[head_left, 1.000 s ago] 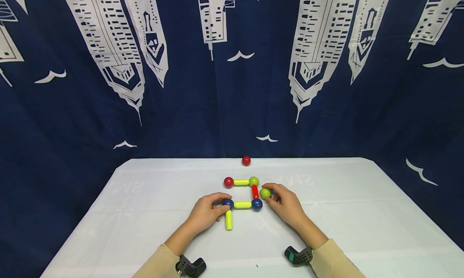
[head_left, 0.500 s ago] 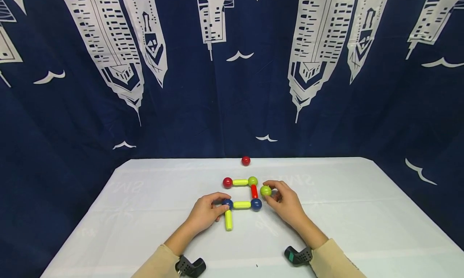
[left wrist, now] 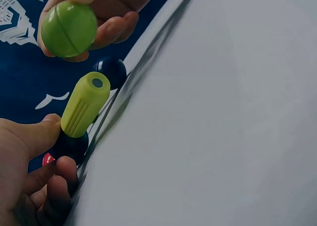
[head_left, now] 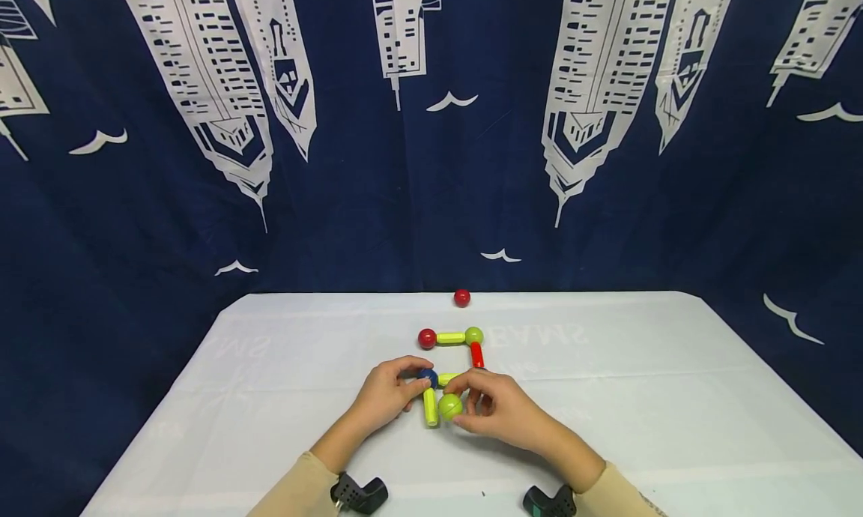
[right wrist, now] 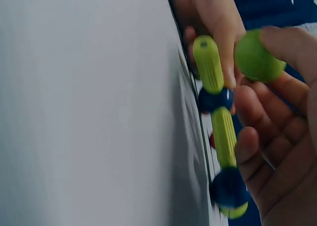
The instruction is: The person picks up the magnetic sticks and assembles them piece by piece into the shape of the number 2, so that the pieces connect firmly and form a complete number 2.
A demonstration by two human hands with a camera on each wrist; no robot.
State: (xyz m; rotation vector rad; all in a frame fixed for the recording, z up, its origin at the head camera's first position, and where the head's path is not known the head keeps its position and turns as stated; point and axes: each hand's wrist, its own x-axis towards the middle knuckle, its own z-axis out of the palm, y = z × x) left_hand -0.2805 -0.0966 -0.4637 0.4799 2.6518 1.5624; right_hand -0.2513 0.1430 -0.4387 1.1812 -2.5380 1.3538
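Observation:
My left hand pinches a blue ball at the near left corner of a ball-and-rod chain. From that ball a yellow-green rod points toward me, its free end showing a round metal spot in the left wrist view. Between thumb and fingers my right hand holds a green ball, just right of this rod's free end. Another yellow-green rod leads to a second blue ball, mostly covered by the right hand in the head view.
Farther along the chain come a red rod, a green ball, a yellow-green rod and a red ball. A separate red ball lies at the back edge of the white table. Behind hangs a dark blue printed curtain.
My right hand has carried the green ball from the chain's right side toward me and left, beside the near rod. The left hand keeps its hold on the blue ball.

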